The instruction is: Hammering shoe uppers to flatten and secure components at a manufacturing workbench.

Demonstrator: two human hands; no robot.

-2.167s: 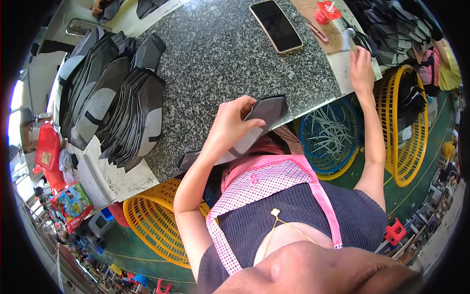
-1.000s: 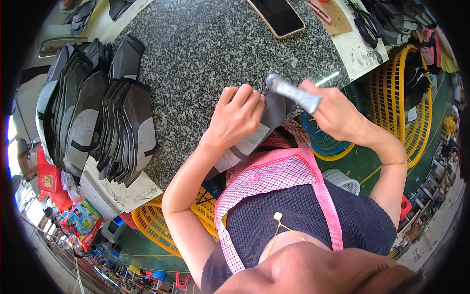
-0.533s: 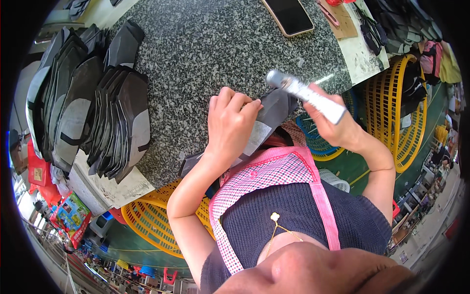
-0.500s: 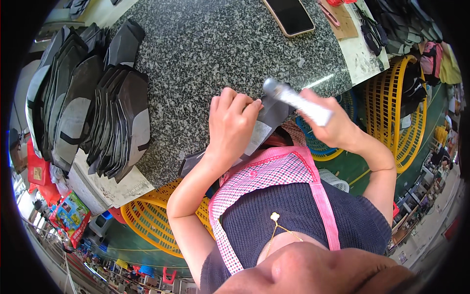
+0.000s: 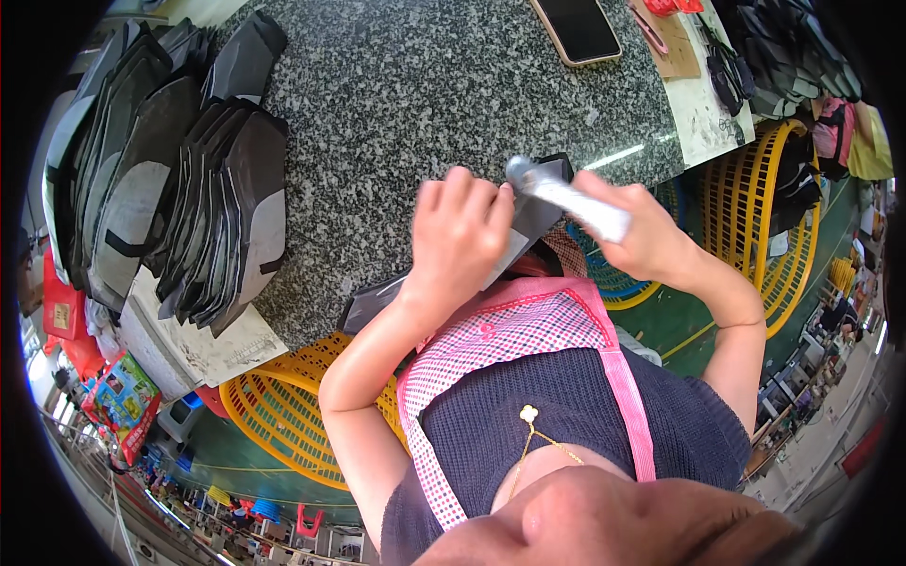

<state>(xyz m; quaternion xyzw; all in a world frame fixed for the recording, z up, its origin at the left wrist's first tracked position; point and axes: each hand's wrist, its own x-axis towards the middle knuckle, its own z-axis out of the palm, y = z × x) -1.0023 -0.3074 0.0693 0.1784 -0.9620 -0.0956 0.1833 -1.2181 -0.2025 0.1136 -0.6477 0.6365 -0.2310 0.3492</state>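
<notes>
My right hand (image 5: pixel 644 224) is closed round the white handle of a hammer (image 5: pixel 578 205), which is blurred by motion. Its rounded metal head hangs over a dark grey sheet piece (image 5: pixel 540 219) at the near edge of the stone tabletop (image 5: pixel 406 104). That piece, with a lighter grey patch, slants beneath my left hand and forearm. Curled fingers of my left hand (image 5: pixel 462 226) press on it, thumb and forefinger close beside the hammer head. Whether a small item sits between those fingertips is hidden.
Stacks of similar dark grey pieces (image 5: pixel 226 189) stand along the table's left side. A phone (image 5: pixel 578 28) lies at the far edge, near pink snips (image 5: pixel 649 33). Yellow baskets (image 5: pixel 283 415) flank me below the table; more dark pieces (image 5: pixel 788 47) are piled far right.
The dark piece now shows more of its far end past the hammer. My left hand has shifted slightly right, and the hammer stays close to the same spot. The whole view has shifted a little.
</notes>
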